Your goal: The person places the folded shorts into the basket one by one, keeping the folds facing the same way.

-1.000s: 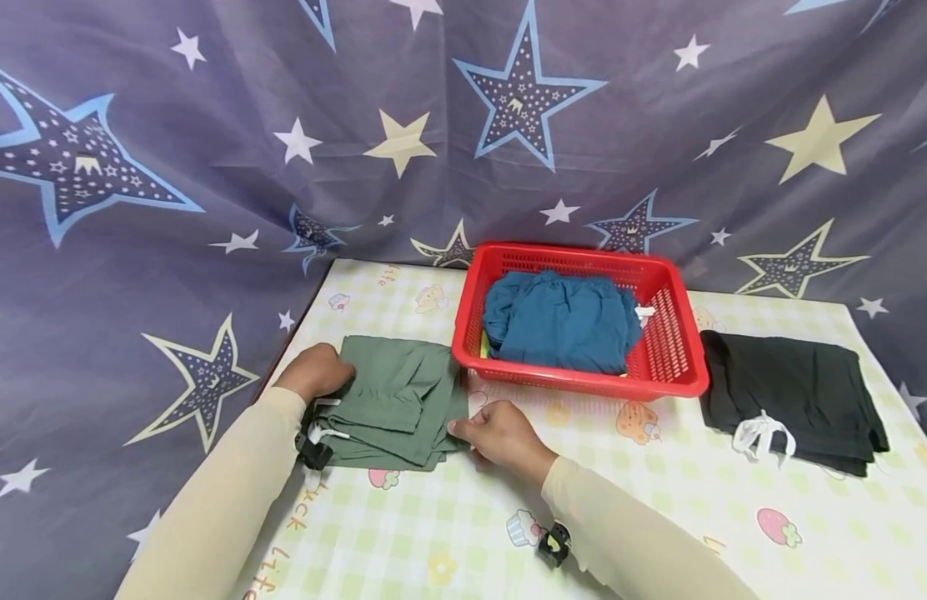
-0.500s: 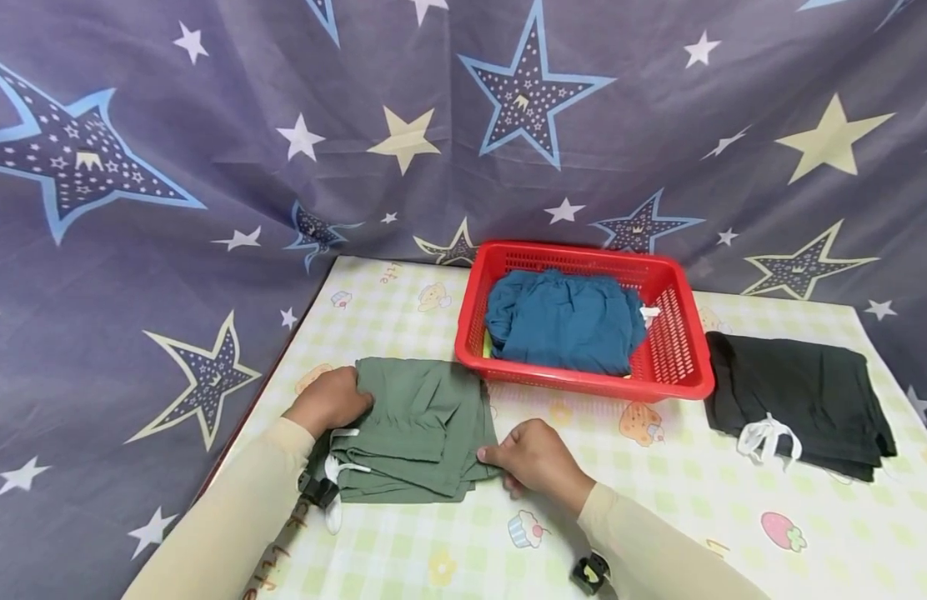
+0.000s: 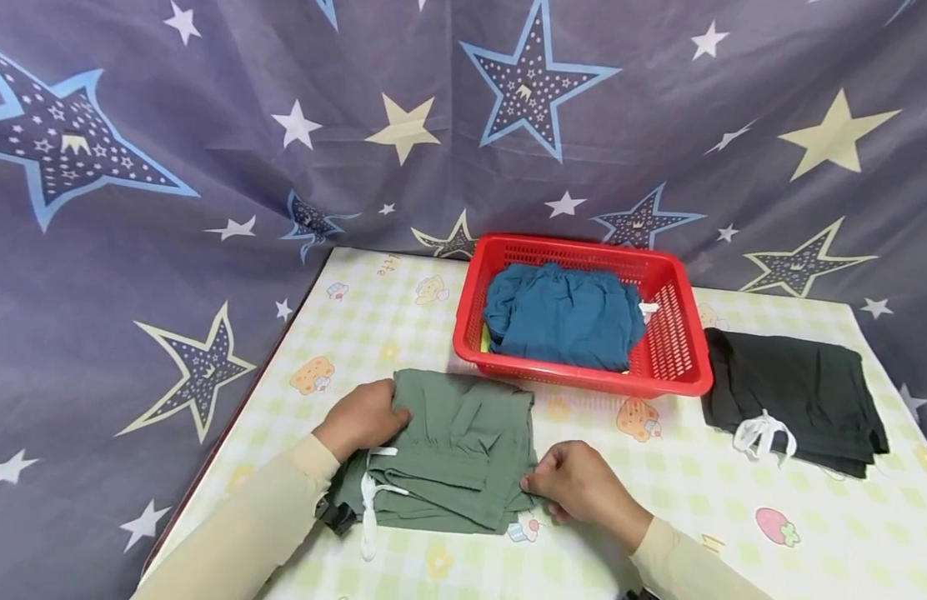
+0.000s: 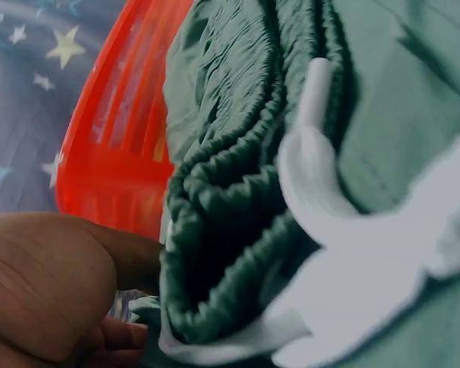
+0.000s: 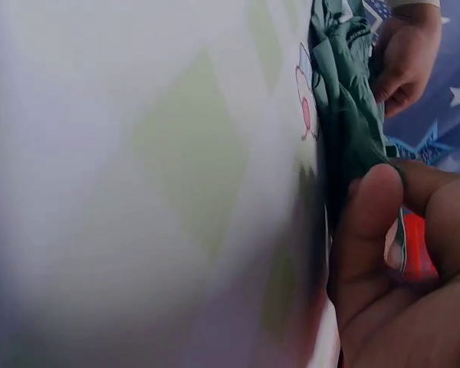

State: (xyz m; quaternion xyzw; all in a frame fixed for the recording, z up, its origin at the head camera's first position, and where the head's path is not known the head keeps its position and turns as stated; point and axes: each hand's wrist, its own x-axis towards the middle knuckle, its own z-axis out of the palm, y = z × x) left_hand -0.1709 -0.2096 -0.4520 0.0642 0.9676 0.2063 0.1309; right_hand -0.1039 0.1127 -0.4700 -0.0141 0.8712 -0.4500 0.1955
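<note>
Folded green drawstring pants (image 3: 463, 450) lie on the table, their gathered elastic waistband (image 4: 230, 176) and white drawstring (image 3: 369, 508) at the left side. My left hand (image 3: 366, 417) grips the upper left edge, thumb on top. At the right edge, my right hand (image 3: 579, 483) pinches a corner of the cloth between thumb and forefinger. The right wrist view has this thumb (image 5: 376, 203) pressed against the green fabric, low over the tabletop. Part of the waistband is hidden behind the left hand in the head view.
A red plastic basket (image 3: 583, 377) holding a bundled blue garment (image 3: 564, 317) stands behind the green pants. Folded black pants (image 3: 797, 392) with a white drawstring lie at the right. The table (image 3: 358, 325) has a checked, printed cover; a starry curtain (image 3: 343, 92) hangs behind.
Both hands have moved the green pants rightward and toward the table's front, away from the left edge and out from beside the basket. The basket and black pants have stayed put.
</note>
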